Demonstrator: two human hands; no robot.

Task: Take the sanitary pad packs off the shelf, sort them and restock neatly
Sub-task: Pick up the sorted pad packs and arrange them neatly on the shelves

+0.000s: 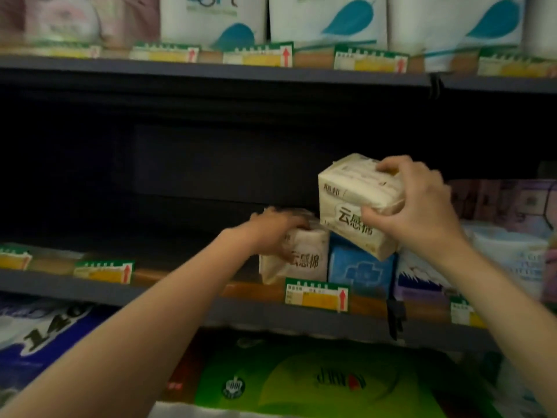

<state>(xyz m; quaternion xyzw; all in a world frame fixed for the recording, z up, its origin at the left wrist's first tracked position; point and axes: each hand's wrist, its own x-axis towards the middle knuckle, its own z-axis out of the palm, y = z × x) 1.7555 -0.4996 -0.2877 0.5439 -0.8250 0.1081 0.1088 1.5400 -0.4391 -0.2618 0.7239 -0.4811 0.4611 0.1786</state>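
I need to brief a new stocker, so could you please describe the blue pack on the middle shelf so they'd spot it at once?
Find the grey metal middle shelf. The square blue plastic pack stands at its front edge, between the cream pack and the purple-and-white pack. It is the only blue one there.

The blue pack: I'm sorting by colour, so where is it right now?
In the head view, the blue pack stands on the middle shelf, right of centre, beside the cream pack under the left hand.

left grip curled closed, right grip clutching
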